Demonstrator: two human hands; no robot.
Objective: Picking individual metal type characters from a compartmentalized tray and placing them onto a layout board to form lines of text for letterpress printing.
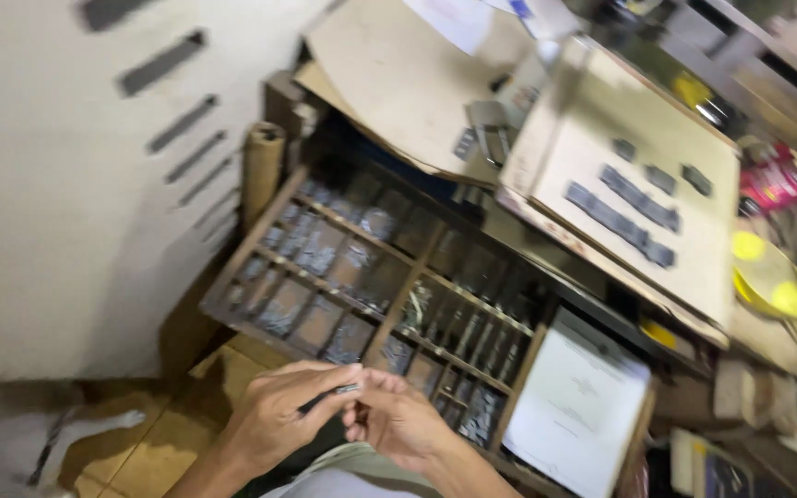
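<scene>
My left hand (274, 415) and my right hand (398, 420) meet low in the view, fingertips together around a thin dark metal piece (343, 390). The left thumb and forefinger pinch it; the right fingers touch its end. Just beyond the hands lies a dark wooden compartment tray (414, 273) with many small cells holding several grey metal type pieces. The picture is blurred by motion.
A light board (583, 120) with grey metal blocks (620, 221) leans at the right. A white printed sheet (578, 406) rests on the tray's right end. A yellow dish (772, 277) sits far right. Cardboard sheets (389, 83) lie behind; a pale wall (66, 231) with slots is left.
</scene>
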